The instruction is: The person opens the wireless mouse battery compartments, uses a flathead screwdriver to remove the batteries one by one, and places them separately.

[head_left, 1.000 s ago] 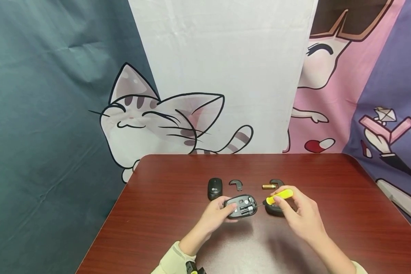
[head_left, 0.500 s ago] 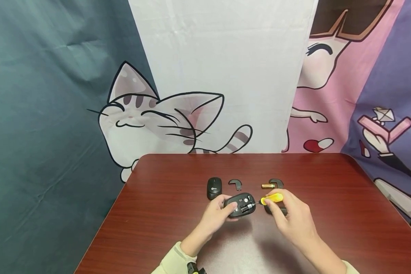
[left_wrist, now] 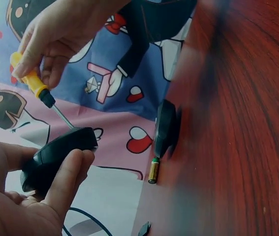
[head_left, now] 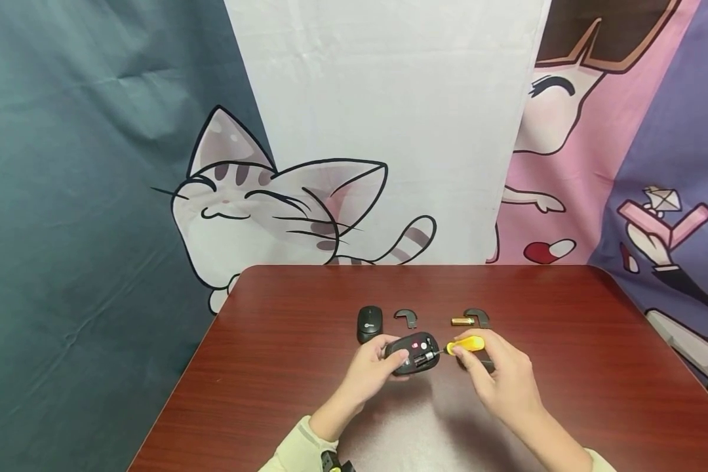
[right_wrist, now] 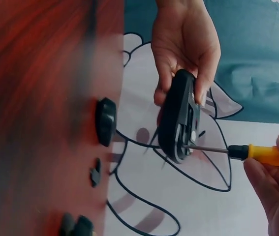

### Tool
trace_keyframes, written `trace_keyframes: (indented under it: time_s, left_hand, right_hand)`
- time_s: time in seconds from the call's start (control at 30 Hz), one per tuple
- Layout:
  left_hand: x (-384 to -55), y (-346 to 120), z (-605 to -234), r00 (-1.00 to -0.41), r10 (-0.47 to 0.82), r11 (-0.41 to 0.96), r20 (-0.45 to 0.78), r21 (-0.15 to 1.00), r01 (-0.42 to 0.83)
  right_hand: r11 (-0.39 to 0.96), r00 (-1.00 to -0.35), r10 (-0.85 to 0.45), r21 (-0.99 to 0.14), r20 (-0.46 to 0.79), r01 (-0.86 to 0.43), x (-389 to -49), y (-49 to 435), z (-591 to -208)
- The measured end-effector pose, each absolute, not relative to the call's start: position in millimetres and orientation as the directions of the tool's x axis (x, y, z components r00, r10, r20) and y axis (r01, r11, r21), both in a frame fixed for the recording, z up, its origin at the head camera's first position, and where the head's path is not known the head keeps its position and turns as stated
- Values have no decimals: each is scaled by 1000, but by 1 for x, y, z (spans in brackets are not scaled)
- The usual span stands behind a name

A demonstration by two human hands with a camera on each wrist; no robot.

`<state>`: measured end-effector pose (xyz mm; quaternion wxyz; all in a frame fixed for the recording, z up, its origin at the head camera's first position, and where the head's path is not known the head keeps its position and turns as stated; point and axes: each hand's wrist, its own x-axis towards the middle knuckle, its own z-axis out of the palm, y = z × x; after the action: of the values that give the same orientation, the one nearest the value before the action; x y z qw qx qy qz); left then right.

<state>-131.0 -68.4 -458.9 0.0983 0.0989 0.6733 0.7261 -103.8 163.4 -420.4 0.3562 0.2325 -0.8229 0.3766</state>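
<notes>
My left hand [head_left: 367, 372] holds a black computer mouse [head_left: 413, 342] above the table, its underside turned up and its battery bay uncovered. A battery [head_left: 427, 357] lies in the bay, and a small red light glows beside it. With my right hand [head_left: 505, 375] I grip a yellow-handled screwdriver [head_left: 469, 343] between thumb and fingers. In the right wrist view the screwdriver's thin metal shaft [right_wrist: 207, 148] reaches the end of the held mouse [right_wrist: 171, 118]. Exactly what the tip touches is too small to tell.
On the reddish-brown table [head_left: 283, 341] a second mouse [head_left: 370, 324] stands upright. Right of it lies a curved black cover [head_left: 407, 317]. A gold battery [head_left: 463, 321] lies by another cover [head_left: 478, 314]. A third mouse [left_wrist: 165, 129] is partly hidden behind my right hand in the head view.
My right hand has moved left, bringing the screwdriver closer in to the mouse's battery bay. The mouse has tilted slightly, and a red light now shows on its underside.
</notes>
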Motion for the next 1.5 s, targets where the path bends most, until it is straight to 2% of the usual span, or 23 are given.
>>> trace_keyframes:
  time_s: [0.17,0.23,0.3,0.43,0.6,0.73,1.03,1.23,1.5]
  left_hand:
    - [-133,-68,-455,-961,275,-90,-3,996,-29]
    - [-135,-68,-454,-961,276,-93,-17,995,-44]
    - [-136,-68,-454,-959,283,-101,-28,993,-58]
    - [-136,-69,-458,-953,300,-106,-46,991,-81]
    - [-136,-70,-460,-947,318,-98,-50,992,-85]
    - [-137,-71,-459,-944,327,-91,-48,992,-82]
    - [-140,-73,-457,-945,320,-58,-68,994,-92]
    - [-141,-72,-459,-943,322,-60,-83,992,-107]
    - [-144,-70,-461,-934,343,-104,-102,984,-146]
  right_hand:
    - [466,-790,70,-720,609,-513,-103,170,-425]
    - [301,-858,129,-844,497,-444,-105,174,-427]
    - [117,-900,141,-910,413,-399,-108,178,-432]
    - [-232,-936,107,-907,334,-351,-116,185,-445]
    - [-410,-964,65,-874,258,-261,-120,191,-460]
    - [-499,-982,42,-847,187,-182,-120,193,-468]
    - [-602,-996,34,-793,83,-87,-120,189,-477]
    - [-664,-997,11,-745,71,-60,-118,186,-476]
    - [-660,-998,25,-749,65,-66,-121,190,-469]
